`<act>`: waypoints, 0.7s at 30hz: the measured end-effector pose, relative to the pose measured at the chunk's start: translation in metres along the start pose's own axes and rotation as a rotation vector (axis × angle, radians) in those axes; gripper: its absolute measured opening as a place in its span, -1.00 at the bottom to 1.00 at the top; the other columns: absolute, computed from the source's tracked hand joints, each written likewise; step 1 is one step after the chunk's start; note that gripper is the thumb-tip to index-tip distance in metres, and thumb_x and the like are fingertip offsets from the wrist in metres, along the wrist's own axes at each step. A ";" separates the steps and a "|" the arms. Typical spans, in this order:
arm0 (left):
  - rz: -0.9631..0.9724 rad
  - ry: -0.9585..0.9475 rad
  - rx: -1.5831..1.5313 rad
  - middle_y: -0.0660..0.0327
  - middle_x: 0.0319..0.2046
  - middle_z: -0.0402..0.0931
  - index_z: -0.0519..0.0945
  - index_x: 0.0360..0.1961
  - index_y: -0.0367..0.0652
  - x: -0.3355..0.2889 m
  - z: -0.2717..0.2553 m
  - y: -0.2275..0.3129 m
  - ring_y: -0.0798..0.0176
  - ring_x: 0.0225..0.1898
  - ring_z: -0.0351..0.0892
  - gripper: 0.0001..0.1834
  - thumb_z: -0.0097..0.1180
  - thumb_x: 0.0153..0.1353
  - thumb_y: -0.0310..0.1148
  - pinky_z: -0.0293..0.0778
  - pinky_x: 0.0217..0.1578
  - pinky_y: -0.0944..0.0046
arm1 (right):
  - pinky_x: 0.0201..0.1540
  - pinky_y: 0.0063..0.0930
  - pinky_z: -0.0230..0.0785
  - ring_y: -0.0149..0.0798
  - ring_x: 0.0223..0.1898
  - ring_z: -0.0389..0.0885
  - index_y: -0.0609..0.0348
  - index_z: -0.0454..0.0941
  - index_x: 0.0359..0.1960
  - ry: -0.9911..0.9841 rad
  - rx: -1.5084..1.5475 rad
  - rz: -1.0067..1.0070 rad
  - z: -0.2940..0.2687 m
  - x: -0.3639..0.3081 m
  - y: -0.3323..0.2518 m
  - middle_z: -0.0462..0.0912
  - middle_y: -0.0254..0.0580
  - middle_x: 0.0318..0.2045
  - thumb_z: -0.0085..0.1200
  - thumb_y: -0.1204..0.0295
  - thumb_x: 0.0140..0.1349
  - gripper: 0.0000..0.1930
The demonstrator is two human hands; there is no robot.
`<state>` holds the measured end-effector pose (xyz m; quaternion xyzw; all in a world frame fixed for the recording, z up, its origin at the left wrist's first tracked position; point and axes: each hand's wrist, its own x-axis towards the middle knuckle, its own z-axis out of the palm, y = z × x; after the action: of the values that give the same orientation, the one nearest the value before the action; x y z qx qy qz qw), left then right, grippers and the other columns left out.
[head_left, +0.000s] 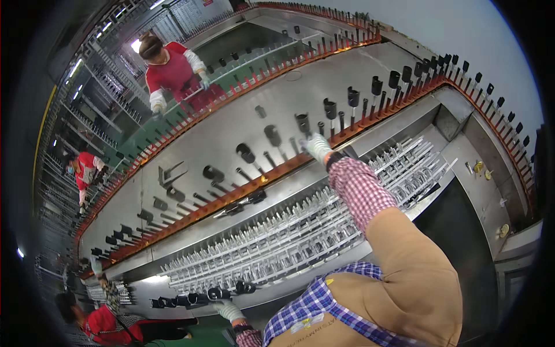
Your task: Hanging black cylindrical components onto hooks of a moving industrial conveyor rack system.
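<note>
My right hand (317, 147), in a pale work glove, reaches across to the orange-edged conveyor track. Its fingers close at the lower end of a black cup-shaped part (302, 122) with a cut-out rim; the exact grip is partly hidden. Similar black parts stand on upright pins to both sides, such as one beside my hand (329, 108). Low in front of me, my left hand (229, 311), also gloved, is curled against a row of black cup-shaped parts (196, 298). Its fingertips are hidden behind the parts, so what it grips is unclear.
Long racks of shiny metal clips (300, 231) lie between me and the conveyor track (277, 172). Dark pieces (243, 202) rest by the track. Small yellowish pieces (478, 166) sit on the metal ledge at right. A co-worker (176, 72) stands across the line; others work at left.
</note>
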<state>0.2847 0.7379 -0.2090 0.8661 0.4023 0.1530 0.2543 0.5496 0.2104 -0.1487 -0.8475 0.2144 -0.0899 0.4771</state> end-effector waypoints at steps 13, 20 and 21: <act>0.306 0.113 -0.536 0.01 -0.10 0.30 0.22 0.01 -0.32 -0.098 0.052 -0.003 0.15 -0.05 0.29 -0.41 0.13 -0.06 -0.37 0.25 -0.02 0.20 | -0.56 -0.51 0.25 -0.44 -0.61 0.38 0.14 0.43 -0.25 0.717 0.592 -0.103 -0.176 0.024 0.105 0.46 -0.34 -0.59 0.02 0.13 0.05 -0.65; -0.015 -0.171 -0.669 0.16 -0.36 0.43 0.37 -0.24 -0.34 -0.103 0.044 0.035 0.32 -0.44 0.39 -0.60 0.14 -0.04 -0.30 0.35 -0.44 0.38 | -0.42 -0.31 0.28 -0.17 -0.57 0.41 0.23 0.49 -0.46 0.505 -0.024 -0.401 -0.190 0.098 0.147 0.51 -0.16 -0.59 0.04 0.28 -0.01 -0.77; -0.156 -0.217 -0.884 0.23 -0.42 0.43 0.41 -0.28 -0.28 -0.119 0.033 0.078 0.41 -0.51 0.37 -0.66 0.14 -0.02 -0.27 0.31 -0.52 0.45 | -0.37 -0.37 0.30 -0.17 -0.49 0.43 0.16 0.51 -0.45 0.384 0.775 -0.419 -0.187 0.078 0.121 0.54 -0.23 -0.46 -0.05 0.24 0.09 -0.76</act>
<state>0.2733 0.5933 -0.1993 0.6527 0.3338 0.1988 0.6504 0.5190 -0.0230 -0.1564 -0.6002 0.0740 -0.4125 0.6812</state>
